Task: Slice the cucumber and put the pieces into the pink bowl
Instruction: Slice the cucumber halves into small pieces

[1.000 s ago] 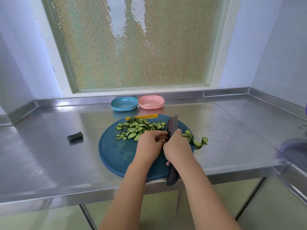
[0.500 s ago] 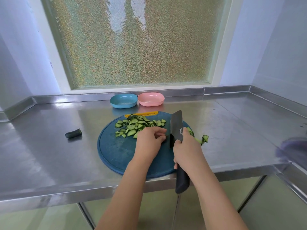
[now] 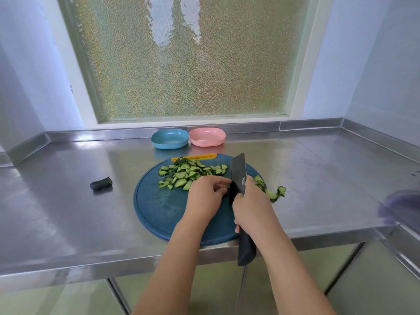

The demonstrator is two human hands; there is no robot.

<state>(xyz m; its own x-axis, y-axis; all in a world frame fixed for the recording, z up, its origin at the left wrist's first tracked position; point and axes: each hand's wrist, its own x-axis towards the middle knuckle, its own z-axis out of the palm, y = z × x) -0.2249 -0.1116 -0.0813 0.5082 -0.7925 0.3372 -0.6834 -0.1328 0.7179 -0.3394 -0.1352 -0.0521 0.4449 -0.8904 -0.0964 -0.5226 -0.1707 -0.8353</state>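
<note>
My right grip [image 3: 252, 208] is wrapped around the handle of the black knife [image 3: 238, 176]; the blade points away from me over the round blue cutting board [image 3: 159, 208], flat side showing. My left grip [image 3: 204, 196] sits on the board just left of the blade with its fingers curled under. I can't tell if it holds anything. The cucumber slices [image 3: 186, 172] are piled on the far half of the board, and a few more pieces [image 3: 272, 192] lie at its right edge, some spilling onto the steel counter [image 3: 68, 212]. A dark cucumber end [image 3: 101, 183] lies alone on the counter, left of the board. The pink bowl [image 3: 207, 137] is at the back, just beside the blue bowl [image 3: 170, 138], beyond the board.
</note>
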